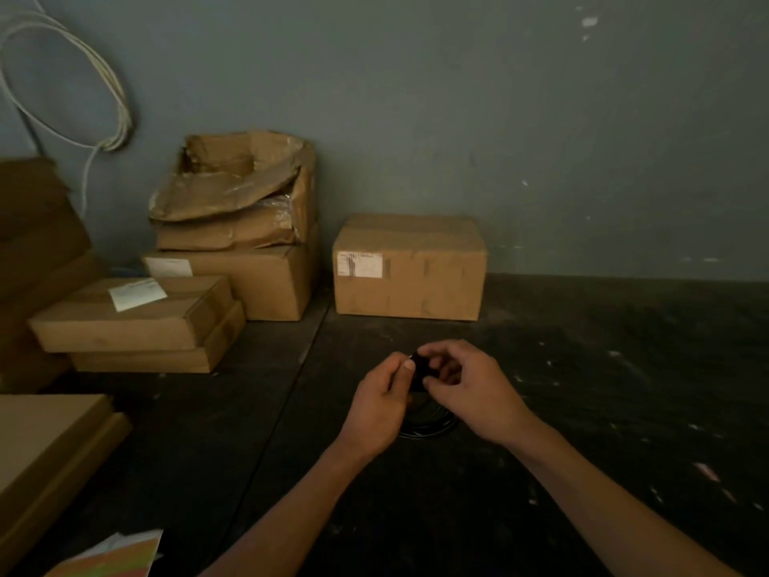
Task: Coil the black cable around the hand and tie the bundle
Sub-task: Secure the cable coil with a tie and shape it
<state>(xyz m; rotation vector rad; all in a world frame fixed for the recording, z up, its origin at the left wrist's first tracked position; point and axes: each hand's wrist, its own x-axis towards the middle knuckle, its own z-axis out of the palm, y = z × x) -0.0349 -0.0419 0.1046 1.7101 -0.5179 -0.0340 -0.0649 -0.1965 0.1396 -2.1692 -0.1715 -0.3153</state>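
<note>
Left hand [380,403]: fingers curled, thumb and forefinger pinching the thin black cable [420,374].
Right hand [470,385]: fingers bent round the same dark bundle, closed on it.
Cable: held between both hands; loops [428,426] hang below onto dark worktop [582,389].
Behind: closed brown cardboard box [410,268].

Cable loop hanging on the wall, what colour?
White or off-white; the cable loop shows in the head view, upper left.

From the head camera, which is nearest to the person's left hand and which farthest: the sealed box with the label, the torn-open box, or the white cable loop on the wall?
Measured from the left hand:
1. The sealed box with the label, straight beyond the hands, against the wall.
2. The torn-open box, farther left, on top of a stack.
3. The white cable loop, high on the wall at the far left.
</note>
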